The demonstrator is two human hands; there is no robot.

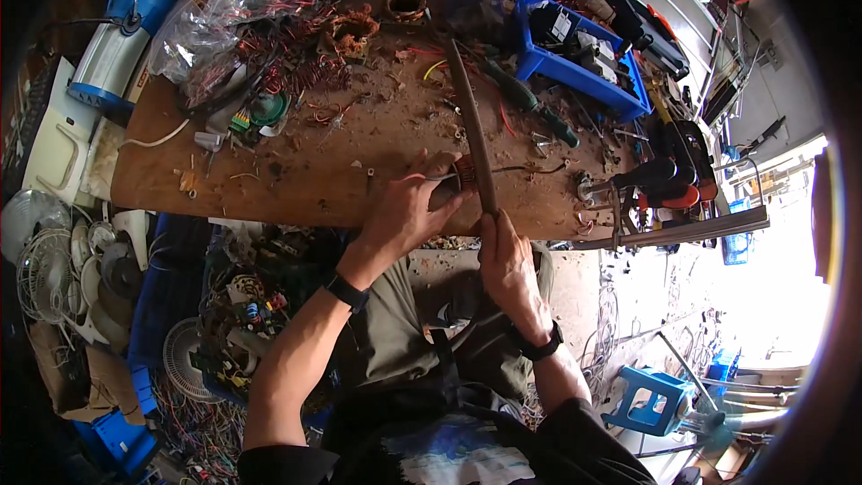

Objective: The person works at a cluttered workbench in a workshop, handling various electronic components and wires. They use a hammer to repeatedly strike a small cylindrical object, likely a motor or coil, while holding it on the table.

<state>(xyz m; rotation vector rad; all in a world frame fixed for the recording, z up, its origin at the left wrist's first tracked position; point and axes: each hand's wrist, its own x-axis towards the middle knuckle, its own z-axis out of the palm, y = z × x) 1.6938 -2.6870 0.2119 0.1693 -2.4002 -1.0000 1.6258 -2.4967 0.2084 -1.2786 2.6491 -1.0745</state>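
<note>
My left hand [404, 216] is closed around a small part with a reddish copper coil [465, 172], near the front edge of the wooden bench. A dark cord [530, 168] runs to the right from beside the coil. In my right hand [508, 260] is the near end of a long, flat brown bar [470, 112], its far end pointing away over the bench. The bar passes right beside the coil; whether they touch I cannot tell. Part of the coil piece is hidden by my left fingers.
The wooden bench [296, 175] carries scraps, a tangle of copper wire [305, 72] and a green-handled screwdriver [561, 126]. A blue crate [584, 81] of black parts stands at the far right, with a clamp-like tool [620, 198] nearer. A blue stool [651, 400] is low right.
</note>
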